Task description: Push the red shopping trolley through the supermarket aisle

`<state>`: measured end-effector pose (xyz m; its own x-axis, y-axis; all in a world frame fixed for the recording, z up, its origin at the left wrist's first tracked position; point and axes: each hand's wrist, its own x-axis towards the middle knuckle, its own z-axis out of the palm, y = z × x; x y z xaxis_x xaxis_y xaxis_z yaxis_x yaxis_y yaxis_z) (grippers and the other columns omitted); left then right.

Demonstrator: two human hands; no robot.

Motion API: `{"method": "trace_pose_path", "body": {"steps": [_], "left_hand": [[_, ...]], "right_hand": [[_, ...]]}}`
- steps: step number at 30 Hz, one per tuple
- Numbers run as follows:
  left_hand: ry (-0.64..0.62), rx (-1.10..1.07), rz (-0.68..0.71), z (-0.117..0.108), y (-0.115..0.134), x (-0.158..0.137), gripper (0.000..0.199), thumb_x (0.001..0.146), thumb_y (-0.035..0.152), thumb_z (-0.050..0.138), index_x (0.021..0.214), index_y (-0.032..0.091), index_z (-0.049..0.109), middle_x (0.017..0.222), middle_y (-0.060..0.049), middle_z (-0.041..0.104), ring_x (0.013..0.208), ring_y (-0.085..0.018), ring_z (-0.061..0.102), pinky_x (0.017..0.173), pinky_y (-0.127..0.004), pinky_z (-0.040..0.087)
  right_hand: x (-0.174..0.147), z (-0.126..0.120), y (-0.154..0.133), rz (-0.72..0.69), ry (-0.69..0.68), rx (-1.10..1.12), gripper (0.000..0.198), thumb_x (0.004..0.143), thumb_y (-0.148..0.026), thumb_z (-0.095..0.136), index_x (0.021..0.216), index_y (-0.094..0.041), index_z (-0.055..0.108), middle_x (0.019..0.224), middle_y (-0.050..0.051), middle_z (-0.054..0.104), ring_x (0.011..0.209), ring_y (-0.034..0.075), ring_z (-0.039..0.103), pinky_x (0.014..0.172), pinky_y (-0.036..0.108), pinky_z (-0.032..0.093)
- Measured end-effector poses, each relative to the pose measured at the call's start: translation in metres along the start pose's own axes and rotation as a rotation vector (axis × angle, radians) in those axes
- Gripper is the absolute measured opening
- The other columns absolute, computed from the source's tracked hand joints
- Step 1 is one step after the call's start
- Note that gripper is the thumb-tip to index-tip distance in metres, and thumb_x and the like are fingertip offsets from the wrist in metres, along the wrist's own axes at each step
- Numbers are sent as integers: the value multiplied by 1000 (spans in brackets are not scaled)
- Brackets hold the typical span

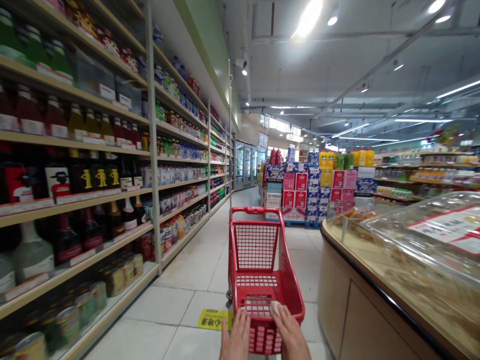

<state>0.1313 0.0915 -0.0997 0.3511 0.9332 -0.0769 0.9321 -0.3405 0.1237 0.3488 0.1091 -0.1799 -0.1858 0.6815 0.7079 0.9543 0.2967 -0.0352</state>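
A small red plastic shopping cart with latticed sides stands right in front of me, its basket holding nothing that I can see. My left hand is at the near end of the cart, left of centre. Its fingers are stretched forward over the rim and the thumb stands apart. To the right, my right hand lies over the same rim with its fingers extended and close together; a whitish patch shows at the fingertips, too blurred to name. Whether the palms press on the cart is hidden.
Tall shelves of bottles and cans line the left side. A yellow floor sign lies left of the cart. Close on the right is a curved counter with clear covers. Stacked cartons stand ahead, and glass-door coolers farther back.
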Motion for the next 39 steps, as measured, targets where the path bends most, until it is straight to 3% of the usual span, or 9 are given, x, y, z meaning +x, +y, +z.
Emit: {"method": "trace_pose_path", "body": {"steps": [2,6,12,17,22,27,31,35,39], "left_hand": [[32,-17,-5,5,-1,-1,63,71,12,30,132,19,17,140,-2,15,130,-20,13,104,-53,9],[50,-37,-40,8,2,1,59,73,10,24,131,22,22,140,0,18,130,-19,16,105,-52,11],[55,-16,59,-16,8,2,57,73,18,33,130,14,31,136,-9,33,128,-23,24,106,-48,12],[125,87,77,1,1,3,72,64,6,31,134,15,16,143,-3,11,132,-19,5,106,-50,6],[137,152,56,20,0,5,77,61,2,28,134,15,9,143,-1,2,131,-17,-2,105,-51,4],[160,148,50,20,4,2,80,59,4,31,134,14,6,142,-2,-2,131,-19,-5,104,-52,5],[115,122,48,19,11,-1,78,60,4,31,135,14,9,143,-2,0,131,-19,-3,105,-51,3],[56,-130,8,-19,21,-8,76,58,6,37,132,15,24,143,-6,14,131,-21,8,105,-51,5],[-137,-865,223,-123,24,-30,46,69,17,43,115,16,50,120,-10,54,110,-21,49,94,-40,36]], "right_hand": [[1,-1,-2,-48,-33,-21,55,73,-7,32,120,-32,48,125,-1,47,116,21,44,89,40,42],[2,-5,2,153,13,-155,54,73,-7,30,115,-30,53,122,2,51,111,25,48,83,45,44],[13,-15,-19,-39,-112,11,55,74,-5,34,120,-31,47,126,0,47,117,21,42,91,42,39],[16,-35,-12,310,-90,-63,52,75,-1,30,115,-25,54,124,6,49,118,25,41,91,50,35],[17,-32,-34,114,-133,83,53,75,-2,35,120,-27,48,128,2,45,122,20,35,97,43,31],[17,-35,-23,362,-81,18,51,75,-1,33,117,-24,52,126,6,47,121,22,37,97,47,28],[18,-29,-40,189,-104,110,54,74,0,34,117,-26,51,126,2,47,121,20,37,97,42,30],[15,-42,-28,282,-174,86,48,77,-4,34,116,-25,53,126,5,48,120,22,38,96,45,28],[17,-59,-4,399,-198,102,47,77,-5,34,115,-26,53,125,5,48,118,22,40,95,44,28]]}}
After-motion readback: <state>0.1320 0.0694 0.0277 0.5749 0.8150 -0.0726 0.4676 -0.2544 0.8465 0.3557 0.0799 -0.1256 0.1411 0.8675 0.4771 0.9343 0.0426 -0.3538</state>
